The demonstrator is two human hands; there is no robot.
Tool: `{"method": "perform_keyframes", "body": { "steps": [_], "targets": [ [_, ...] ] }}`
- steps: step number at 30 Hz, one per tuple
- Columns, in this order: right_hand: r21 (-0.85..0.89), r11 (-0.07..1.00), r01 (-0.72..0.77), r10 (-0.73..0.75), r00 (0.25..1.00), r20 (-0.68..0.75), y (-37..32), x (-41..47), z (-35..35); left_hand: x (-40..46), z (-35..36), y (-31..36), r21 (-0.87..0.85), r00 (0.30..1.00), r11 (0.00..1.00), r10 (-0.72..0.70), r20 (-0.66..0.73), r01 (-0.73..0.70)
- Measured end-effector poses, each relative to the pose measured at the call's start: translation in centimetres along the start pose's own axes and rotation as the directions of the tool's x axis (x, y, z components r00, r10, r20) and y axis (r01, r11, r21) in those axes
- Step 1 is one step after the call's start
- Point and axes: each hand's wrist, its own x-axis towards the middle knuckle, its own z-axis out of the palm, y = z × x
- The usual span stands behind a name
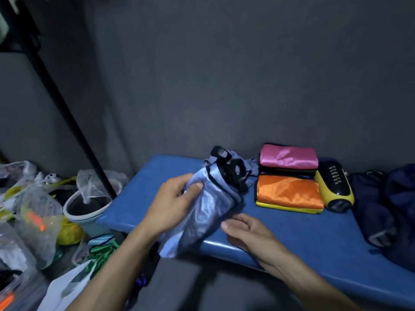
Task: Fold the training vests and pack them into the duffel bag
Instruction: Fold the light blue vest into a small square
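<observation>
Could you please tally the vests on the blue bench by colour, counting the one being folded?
Light blue vest, held by the left hand, right hand beside it: 1
Pink vest: 1
Black vest, under the pink: 1
Orange vest: 1
Yellow vest, under the orange: 1
Total: 5

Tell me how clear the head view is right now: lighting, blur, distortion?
Head view: dim overall, the wall dark grey. The blue vest and left hand are slightly motion-blurred; the right hand is soft too. The orange vest and pink vest read sharp. Wide-angle bending shows at the edges, so the pole leans.
</observation>
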Motion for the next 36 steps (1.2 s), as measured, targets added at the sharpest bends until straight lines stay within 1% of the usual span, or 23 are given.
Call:
{"method": "perform_keyframes", "body": {
  "steps": [1, 2, 3, 5, 6, 8, 10, 12, 14, 15, 17, 19, 20, 21, 23, 25, 27, 29, 31, 32, 34, 35, 36],
  "targets": [
    [0.09, 0.996, 0.012, -0.017, 0.999, 0.047, -0.2, -0.2, -0.1, -0.2, 0.2, 1.0, -0.254, 0.997, 0.965, -0.052, 0.054, 0.064],
    [0.184, 0.983, 0.02, -0.038, 0.995, 0.094, -0.5, -0.6, -0.3, -0.4, 0.5, 1.9, -0.449, 0.991, 0.884, -0.095, 0.098, 0.129],
    [0.27, 0.963, 0.019, -0.057, 0.989, 0.133, -0.7, -1.1, -0.5, -0.6, 0.9, 2.5, -0.572, 0.982, 0.799, -0.133, 0.131, 0.185],
    [0.408, 0.913, 0.012, -0.093, 0.98, 0.179, -1.3, -1.9, -0.9, -0.8, 1.9, 3.2, -0.665, 0.964, 0.698, -0.209, 0.164, 0.264],
    [0.45, 0.892, 0.026, -0.106, 0.983, 0.153, -1.8, -2.1, -1.1, -0.9, 2.4, 3.2, -0.678, 0.954, 0.672, -0.24, 0.18, 0.297],
    [0.475, 0.875, 0.091, -0.122, 0.992, 0.034, -2.8, -2.4, -1.6, -0.8, 3.2, 2.7, -0.683, 0.93, 0.637, -0.309, 0.2, 0.358],
    [0.423, 0.896, 0.131, -0.097, 0.99, -0.1, -3.9, -2.3, -2.0, -0.6, 3.8, 1.8, -0.668, 0.907, 0.628, -0.379, 0.186, 0.399],
    [0.38, 0.913, 0.146, -0.075, 0.978, -0.195, -4.5, -1.9, -2.4, -0.5, 4.1, 1.2, -0.63, 0.896, 0.653, -0.411, 0.171, 0.419],
    [0.348, 0.927, 0.143, -0.071, 0.975, -0.211, -4.8, -1.1, -2.3, -0.3, 4.0, 0.5, -0.593, 0.894, 0.681, -0.414, 0.171, 0.429],
    [0.319, 0.938, 0.135, -0.069, 0.975, -0.209, -5.0, -0.7, -2.0, -0.1, 4.0, 0.0, -0.602, 0.891, 0.671, -0.42, 0.17, 0.432],
    [0.177, 0.978, 0.112, -0.07, 0.972, -0.226, -4.8, 0.3, -1.6, 0.2, 3.8, -1.1, -0.601, 0.871, 0.649, -0.456, 0.182, 0.466],
    [0.085, 0.995, 0.057, -0.038, 0.978, -0.203, -4.3, 1.0, -1.2, 0.3, 3.6, -1.9, -0.515, 0.851, 0.686, -0.485, 0.202, 0.514],
    [0.059, 0.997, 0.047, -0.035, 0.98, -0.194, -4.2, 1.3, -1.0, 0.3, 3.4, -2.2, -0.496, 0.855, 0.703, -0.479, 0.2, 0.51],
    [0.05, 0.997, 0.063, -0.052, 0.98, -0.19, -4.3, 1.4, -0.7, 0.3, 3.0, -2.4, -0.51, 0.868, 0.71, -0.461, 0.185, 0.486],
    [0.067, 0.99, 0.126, -0.113, 0.979, -0.169, -5.2, 1.7, -0.4, 0.6, 2.1, -2.6, -0.597, 0.899, 0.687, -0.412, 0.148, 0.414],
    [0.059, 0.99, 0.129, -0.119, 0.982, -0.145, -5.5, 2.4, -0.6, 1.2, 1.7, -3.4, -0.626, 0.897, 0.661, -0.415, 0.154, 0.413],
    [-0.071, 0.997, 0.019, -0.03, 0.986, -0.162, -4.4, 3.6, -1.1, 1.4, 2.1, -4.7, -0.509, 0.85, 0.691, -0.492, 0.188, 0.513],
    [-0.204, 0.974, -0.098, 0.054, 0.976, -0.21, -3.0, 4.6, -1.5, 1.3, 2.7, -6.1, -0.357, 0.774, 0.689, -0.593, 0.224, 0.631],
    [-0.263, 0.956, -0.133, 0.07, 0.969, -0.236, -2.3, 5.4, -1.7, 1.4, 2.7, -6.9, -0.283, 0.728, 0.673, -0.656, 0.2, 0.683],
    [-0.309, 0.943, -0.126, 0.053, 0.97, -0.236, -2.3, 5.7, -1.8, 1.6, 2.6, -7.3, -0.257, 0.731, 0.686, -0.657, 0.184, 0.681],
    [-0.423, 0.9, -0.103, 0.01, 0.976, -0.216, -2.3, 5.8, -1.9, 2.3, 2.3, -8.6, -0.132, 0.79, 0.779, -0.608, 0.08, 0.612],
    [-0.464, 0.882, -0.085, -0.012, 0.979, -0.202, -2.2, 6.0, -2.1, 2.7, 2.1, -9.1, -0.01, 0.835, 0.835, -0.55, 0.0, 0.55],
    [-0.501, 0.864, -0.058, -0.04, 0.982, -0.183, -2.0, 6.2, -2.3, 3.0, 2.0, -9.6, 0.126, 0.875, 0.866, -0.48, -0.063, 0.484]
  ]
}}
